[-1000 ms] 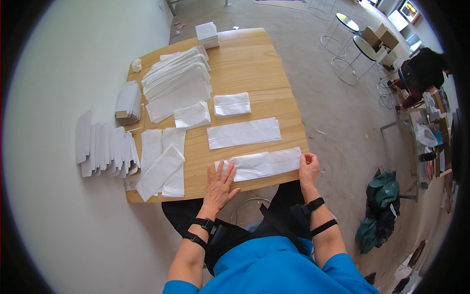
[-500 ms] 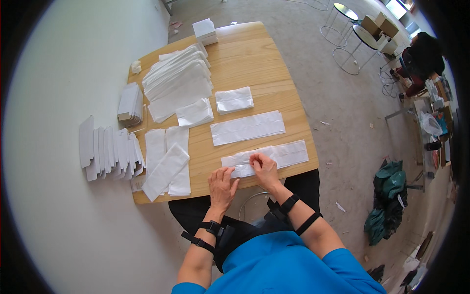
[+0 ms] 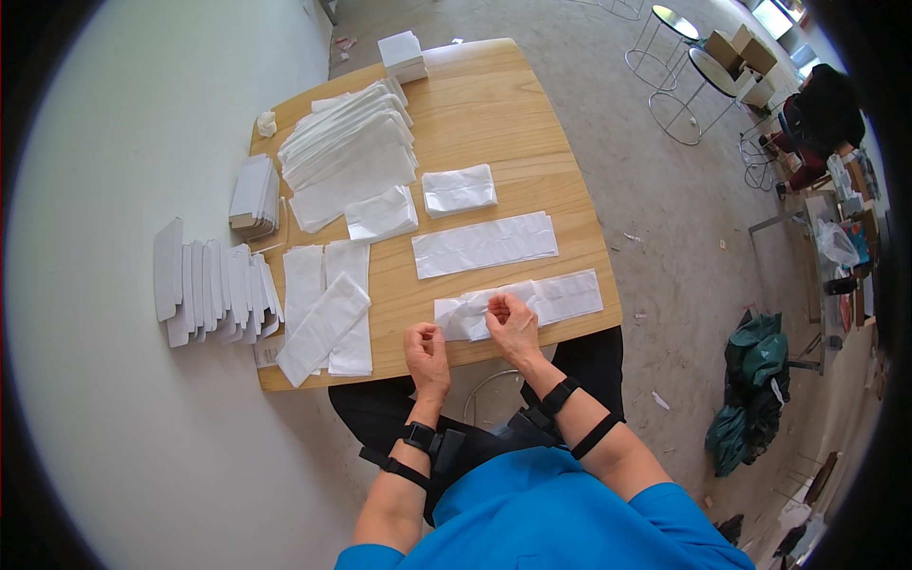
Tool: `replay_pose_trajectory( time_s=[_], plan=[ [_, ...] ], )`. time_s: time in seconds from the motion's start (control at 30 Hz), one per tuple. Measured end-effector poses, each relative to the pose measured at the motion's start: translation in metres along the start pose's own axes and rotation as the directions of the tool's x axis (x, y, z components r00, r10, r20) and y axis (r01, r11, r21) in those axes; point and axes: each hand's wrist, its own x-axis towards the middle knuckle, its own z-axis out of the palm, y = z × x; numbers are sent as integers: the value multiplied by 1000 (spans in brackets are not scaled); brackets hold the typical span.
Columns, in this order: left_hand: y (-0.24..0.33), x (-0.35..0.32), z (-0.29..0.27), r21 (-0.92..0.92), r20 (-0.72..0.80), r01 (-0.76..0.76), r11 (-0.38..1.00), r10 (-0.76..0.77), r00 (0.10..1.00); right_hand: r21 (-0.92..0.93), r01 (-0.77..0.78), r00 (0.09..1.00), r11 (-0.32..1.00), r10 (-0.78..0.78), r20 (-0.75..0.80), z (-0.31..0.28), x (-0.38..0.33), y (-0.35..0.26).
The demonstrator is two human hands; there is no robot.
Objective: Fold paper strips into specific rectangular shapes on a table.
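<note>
Bare concrete floor (image 3: 608, 161) opens wide to my right of the wooden table (image 3: 513, 123), while a pale wall crowds its left edge, where a row of upright white sleeves (image 3: 214, 290) overhangs. From the head view I see my right hand (image 3: 513, 325) curled shut, pinching the long white cloth strip (image 3: 560, 296) lying along the near table edge, and my left hand (image 3: 427, 350) resting loosely curled and empty beside the strip's left end. Beyond, a second strip (image 3: 484, 244), a small folded cloth (image 3: 459, 189) and a fanned stack of cloths (image 3: 350, 157) leave bare wood only at the far right corner.

Wire stools (image 3: 686, 90) and green bags (image 3: 755, 389) on the floor (image 3: 665, 237).
</note>
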Motion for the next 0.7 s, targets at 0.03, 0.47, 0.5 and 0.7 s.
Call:
replay_pose_trajectory(
  time_s=[0.03,0.47,0.5,0.7],
  plan=[
    [1,-2,3,-241,-33,222,945,-237,971,-16,-7,1000,1000,7,21,0,0,0],
    [60,-9,19,-160,-24,-141,977,139,990,330,-216,975,919,187,117,-35,-10,-40],
    [65,-8,20,-161,-28,-142,977,140,990,348,-211,977,914,184,110,-35,-9,-41],
    [70,-14,34,89,156,-448,890,432,888,57,-188,982,980,187,24,-45,1,-14]
  ],
)
